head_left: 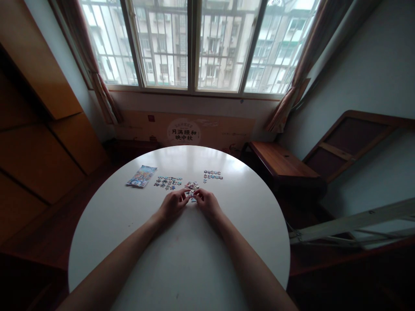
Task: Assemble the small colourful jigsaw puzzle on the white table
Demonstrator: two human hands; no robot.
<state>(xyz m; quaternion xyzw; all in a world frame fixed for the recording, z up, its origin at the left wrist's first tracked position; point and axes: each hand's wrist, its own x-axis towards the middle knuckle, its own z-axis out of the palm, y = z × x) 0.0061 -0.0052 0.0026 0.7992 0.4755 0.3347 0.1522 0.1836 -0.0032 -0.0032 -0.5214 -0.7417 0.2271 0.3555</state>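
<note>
Both my hands rest on a round white table (136, 242), fingertips meeting over small jigsaw pieces. My left hand (173, 204) is curled with its fingers pinched at a small puzzle piece (192, 193). My right hand (207, 203) is curled the same way, its fingertips touching the same spot from the right. Just beyond the fingers lies a little heap of loose pieces (192, 185). A joined patch of pieces (167, 182) lies to the left and another patch (212, 175) to the right. A colourful picture card (142, 176) lies further left.
A barred window (194, 43) with curtains fills the far wall. A printed cardboard panel (183, 131) leans under it. A low wooden bench (280, 162) and a leaning wooden frame (353, 138) stand to the right. Wooden cabinets (39, 129) line the left.
</note>
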